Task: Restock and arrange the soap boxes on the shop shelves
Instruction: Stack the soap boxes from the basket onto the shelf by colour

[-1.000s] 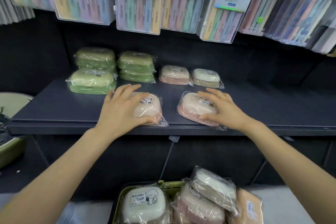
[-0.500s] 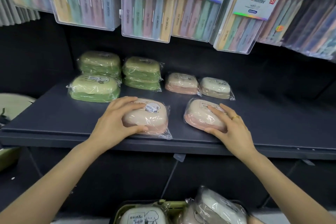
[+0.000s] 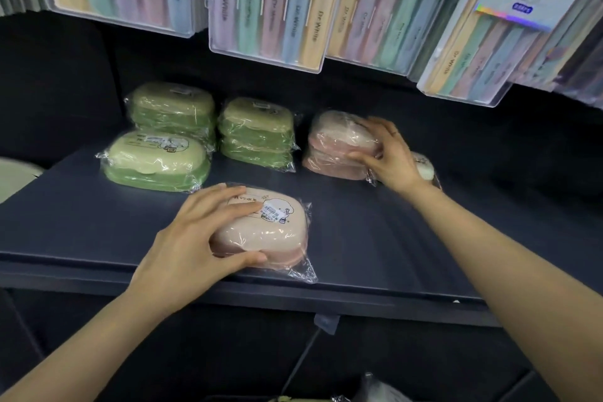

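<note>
Pink soap box (image 3: 342, 135) now stacked on another at the shelf (image 3: 98, 222) back, gripped by right hand (image 3: 393, 157); second pink box (image 3: 264, 232) held near front edge by left hand (image 3: 192, 238). Restocking advancing.

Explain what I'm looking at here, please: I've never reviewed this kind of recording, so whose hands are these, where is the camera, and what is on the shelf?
There is no machine: a person wears a camera on their head, looking forward and down at their own bare hands. The dark shelf holds wrapped soap boxes. The left hand grips a pink soap box at the front edge. The right hand holds another pink box on top of a pink stack at the back. To the left sit green soap boxes, some stacked. A pale box peeks out behind the right hand. Clear packs of pastel items hang above.
</note>
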